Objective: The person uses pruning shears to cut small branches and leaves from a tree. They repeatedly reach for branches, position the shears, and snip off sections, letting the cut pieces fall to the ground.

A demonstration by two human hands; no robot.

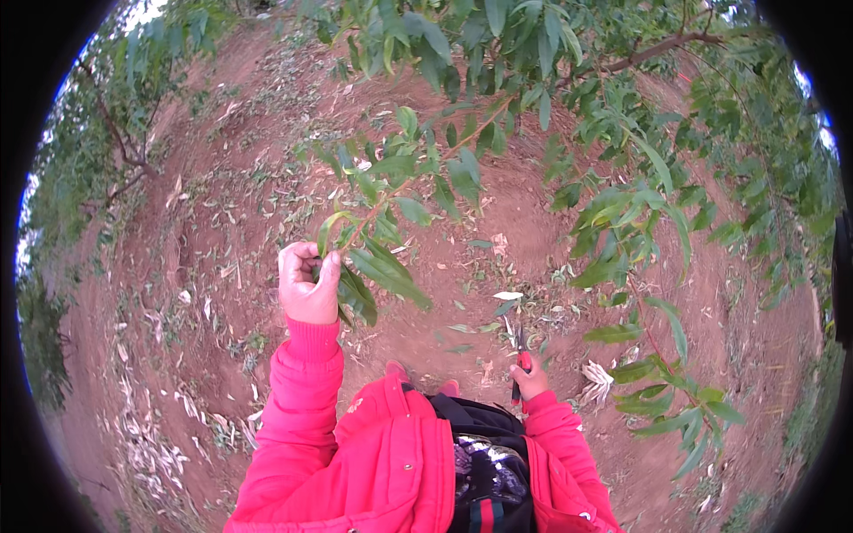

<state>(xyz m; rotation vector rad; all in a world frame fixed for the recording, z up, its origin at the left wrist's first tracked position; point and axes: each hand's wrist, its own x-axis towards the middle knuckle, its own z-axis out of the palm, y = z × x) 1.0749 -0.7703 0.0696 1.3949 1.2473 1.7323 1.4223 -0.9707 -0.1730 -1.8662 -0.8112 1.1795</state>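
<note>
My left hand pinches the leafy tip of a tree shoot between thumb and fingers. Long narrow green leaves hang beside the hand and partly hide the grip. From there the shoot's reddish stem runs up and right towards the thicker foliage. Lower down on the right, my right hand is closed round the red and black handles of a pair of pruning shears. Their blades point away from me over the soil, clear of the shoot.
More leafy branches droop at the right, and a bare brown limb crosses the upper right. Another tree stands at the left. Dry and cut leaves litter the reddish soil. My shoes show below.
</note>
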